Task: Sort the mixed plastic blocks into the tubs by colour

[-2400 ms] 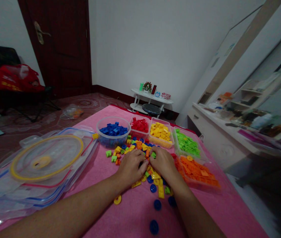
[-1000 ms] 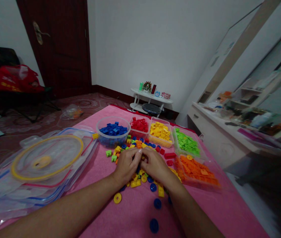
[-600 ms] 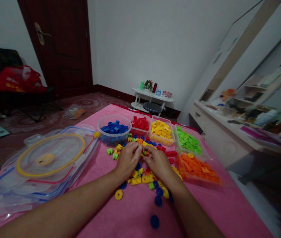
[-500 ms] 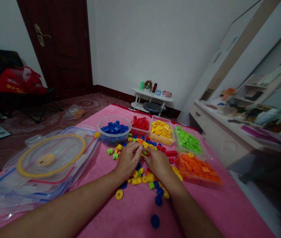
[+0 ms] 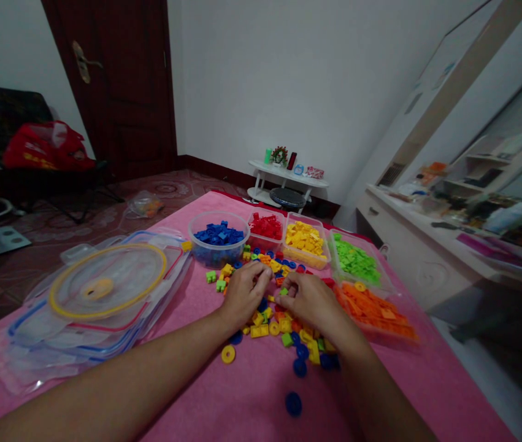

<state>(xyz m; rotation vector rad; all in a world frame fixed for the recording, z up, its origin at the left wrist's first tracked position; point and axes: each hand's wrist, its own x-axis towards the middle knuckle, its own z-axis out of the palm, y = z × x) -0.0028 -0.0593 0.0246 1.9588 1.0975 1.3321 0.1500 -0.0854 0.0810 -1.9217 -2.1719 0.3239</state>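
Note:
My left hand [image 5: 245, 292] and my right hand [image 5: 312, 299] rest side by side on a heap of mixed plastic bricks [image 5: 273, 319] on the pink cloth [image 5: 224, 399]. Both hands have curled fingers pressing among the bricks; what they pinch is hidden. Behind the heap stand a round tub of blue bricks [image 5: 218, 243], a box of red bricks [image 5: 267, 227], a box of yellow bricks [image 5: 304, 242], a box of green bricks [image 5: 355, 261] and a box of orange bricks [image 5: 377, 312].
Clear lids [image 5: 99, 294] with coloured rims are stacked at the left. Loose blue discs [image 5: 294, 403] and a yellow ring [image 5: 228, 353] lie near me. A white desk [image 5: 408, 245] stands to the right, a small white table [image 5: 288, 181] behind, and a dark door [image 5: 118, 80] at the back left.
My hands have drawn slightly apart over the heap, the right one shifting right. The camera has turned a little, moving the whole scene rightward.

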